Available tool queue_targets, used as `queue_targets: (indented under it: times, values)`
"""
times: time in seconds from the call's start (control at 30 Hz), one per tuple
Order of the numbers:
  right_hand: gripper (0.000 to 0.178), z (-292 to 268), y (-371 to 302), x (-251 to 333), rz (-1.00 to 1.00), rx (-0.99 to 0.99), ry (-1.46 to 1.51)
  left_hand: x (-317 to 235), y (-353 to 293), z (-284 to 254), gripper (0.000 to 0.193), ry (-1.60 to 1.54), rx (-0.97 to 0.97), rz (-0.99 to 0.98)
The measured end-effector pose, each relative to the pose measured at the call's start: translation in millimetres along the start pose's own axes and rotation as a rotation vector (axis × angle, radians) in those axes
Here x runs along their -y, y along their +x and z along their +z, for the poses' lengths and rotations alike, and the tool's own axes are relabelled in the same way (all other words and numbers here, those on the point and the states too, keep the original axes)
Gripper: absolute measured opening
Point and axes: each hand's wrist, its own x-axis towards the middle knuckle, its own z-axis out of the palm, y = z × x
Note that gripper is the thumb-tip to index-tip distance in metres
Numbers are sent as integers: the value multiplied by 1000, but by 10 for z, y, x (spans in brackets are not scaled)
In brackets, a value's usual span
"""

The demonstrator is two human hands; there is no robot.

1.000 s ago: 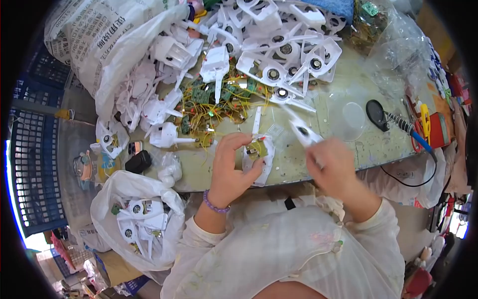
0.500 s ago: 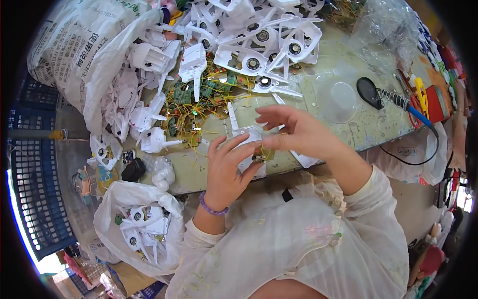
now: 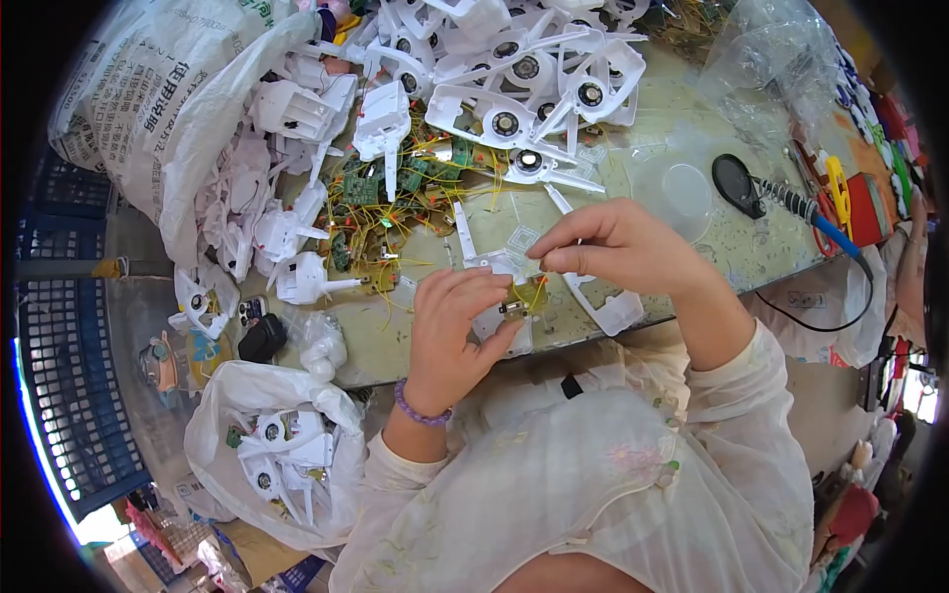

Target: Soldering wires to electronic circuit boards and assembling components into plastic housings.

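My left hand [image 3: 455, 321] curls over a white plastic housing near the table's front edge, thumb and fingers closed about a small circuit board [image 3: 514, 308]. Thin red and yellow wires [image 3: 539, 289] rise from the board. Just right of it, my right hand [image 3: 618, 247] is raised with thumb and forefinger pinched together. Whatever sits between those fingertips is too small to make out. A white plastic shell [image 3: 619, 312] with a long arm lies below my right hand. Behind my left hand a narrow white strip [image 3: 464, 230] lies on the table.
Green circuit boards with yellow wires [image 3: 395, 183] lie heaped behind my hands. White housings with round dark parts [image 3: 529, 69] pile up at the back. A soldering iron [image 3: 830, 227] rests at the right. A white bag [image 3: 213, 415] holding housings stands lower left.
My right hand has drawn a little rightward from my left hand, and its fingers have closed into a pinch. More of the wires and the white shell shows. My left hand stays nearly in place.
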Motion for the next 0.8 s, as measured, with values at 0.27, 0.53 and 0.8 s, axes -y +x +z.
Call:
queue_targets:
  times: [0.27, 0.53, 0.8]
  values:
    - [16, 215, -189, 39, -380, -221, -457, 5, -15, 5, 42, 32, 27, -86]
    - [22, 216, -111, -79, 73, -267, 65, -61, 0, 24, 42, 69, 34, -68]
    - [19, 344, -296, -63, -491, -273, -543, 8, -102, 31, 48, 29, 1, -192]
